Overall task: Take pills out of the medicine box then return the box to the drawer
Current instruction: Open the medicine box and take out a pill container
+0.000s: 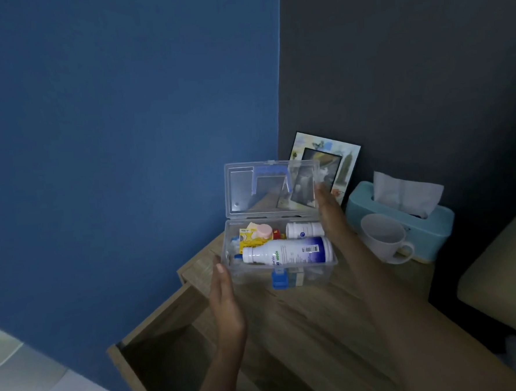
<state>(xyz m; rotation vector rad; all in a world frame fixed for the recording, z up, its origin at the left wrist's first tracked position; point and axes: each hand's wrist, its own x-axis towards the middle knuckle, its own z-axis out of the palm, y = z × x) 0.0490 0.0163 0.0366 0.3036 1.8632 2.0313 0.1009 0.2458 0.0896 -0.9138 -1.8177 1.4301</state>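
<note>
The box (280,254) sits open on the worktop (303,313), pills not yet out. Left hand (227,306) steadies its 9 o'clock side, grip wide; right hand (330,212), also wide and empty, is at the lid (270,188). Next, probably, picking the small bottle (302,229) at 1 o'clock.

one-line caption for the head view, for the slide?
Clear medicine box lid-up on the nightstand, left hand and right hand flanking it, drawer open.

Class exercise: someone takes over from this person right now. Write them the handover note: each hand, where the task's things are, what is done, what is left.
Left hand: open, at the medicine box's left end.
Right hand: open, at the right edge of the raised lid.
Box: on the bedside table, open, holding a large white bottle, a smaller one and packets.
Drawer: open, lower left.
Done: box out, lid up.
Left: take out pills, close box, return it to drawer.
</note>
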